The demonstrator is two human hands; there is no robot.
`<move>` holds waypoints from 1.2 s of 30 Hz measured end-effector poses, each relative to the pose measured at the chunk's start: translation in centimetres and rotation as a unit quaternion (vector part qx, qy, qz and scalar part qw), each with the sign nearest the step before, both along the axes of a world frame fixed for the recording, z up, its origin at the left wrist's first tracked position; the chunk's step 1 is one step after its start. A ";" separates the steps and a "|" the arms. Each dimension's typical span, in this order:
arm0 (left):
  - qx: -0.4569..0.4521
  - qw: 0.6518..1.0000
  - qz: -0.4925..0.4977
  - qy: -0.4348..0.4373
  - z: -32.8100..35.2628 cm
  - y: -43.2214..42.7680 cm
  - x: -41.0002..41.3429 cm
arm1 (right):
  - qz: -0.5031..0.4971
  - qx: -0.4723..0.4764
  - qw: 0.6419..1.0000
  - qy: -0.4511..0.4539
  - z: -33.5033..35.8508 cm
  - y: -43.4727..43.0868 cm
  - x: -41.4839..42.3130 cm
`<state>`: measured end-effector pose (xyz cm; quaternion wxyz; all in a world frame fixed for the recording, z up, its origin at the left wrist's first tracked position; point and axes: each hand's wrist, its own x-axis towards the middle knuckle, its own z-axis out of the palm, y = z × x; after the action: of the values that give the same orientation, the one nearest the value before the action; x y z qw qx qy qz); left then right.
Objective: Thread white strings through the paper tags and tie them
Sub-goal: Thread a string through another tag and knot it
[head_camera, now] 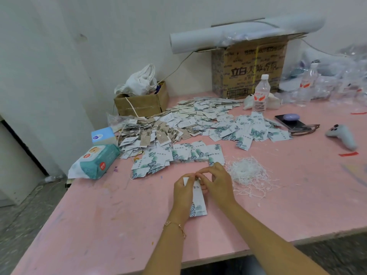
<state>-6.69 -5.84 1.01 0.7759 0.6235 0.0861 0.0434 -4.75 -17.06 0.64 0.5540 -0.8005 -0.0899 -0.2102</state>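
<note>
Above the worktop point(99, 215), near the heap of white strings point(246, 171), I am holding one light, easily creased paper tag point(198, 199), my left hand point(183, 192) gripping its edge and my right hand point(217, 183) pinching its top end in a narrow grip.

Pink tabletop point(119, 225) is carrying a wide heap of paper tags point(198, 124) from its middle toward the far edge, with a tangle of white strings point(246, 173) lying just beside the heap's near end. A wipes pack point(95, 161), blue tissue box point(103, 134) and small cardboard box point(141, 105) are sitting along the left edge. A large cardboard box point(250, 70) and water bottle point(261, 94) are standing at the far edge, while a phone point(292, 123) and grey controller point(341, 135) are lying toward the right edge.
</note>
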 end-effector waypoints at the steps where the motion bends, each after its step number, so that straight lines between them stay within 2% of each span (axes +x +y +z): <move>1: -0.020 1.000 -0.014 -0.002 0.0 -0.1 -0.1 | -0.006 -0.006 1.000 -0.001 0.0 0.0 -0.1; 5: -0.045 0.998 -0.033 0.015 -0.2 -0.1 -0.2 | -0.003 -0.061 0.998 -0.017 -0.2 0.0 -0.6; 10: 0.042 0.998 -0.014 0.039 -0.6 -0.1 0.1 | -0.006 -0.115 0.993 -0.036 -0.5 0.2 -0.6; 17: 0.081 0.995 -0.033 -0.051 -0.4 0.1 -0.2 | -0.025 -0.170 0.985 -0.015 -0.7 0.4 -0.5; 22: 0.088 0.994 -0.044 -0.052 -0.7 0.2 -0.1 | -0.055 -0.165 0.985 -0.012 -0.8 0.3 -0.5; 31: -0.013 0.998 -0.056 -0.035 -0.5 0.1 -0.3 | -0.055 -0.104 0.993 -0.027 -1.0 0.1 -0.5; 36: -0.014 0.997 -0.061 -0.043 -0.5 -0.1 -0.4 | -0.041 -0.085 0.995 -0.013 -0.9 -0.1 -0.5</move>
<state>-7.07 -5.89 0.48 0.7884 0.6146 0.0147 0.0214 -5.27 -17.14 -0.27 0.4735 -0.8451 -0.0818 -0.2342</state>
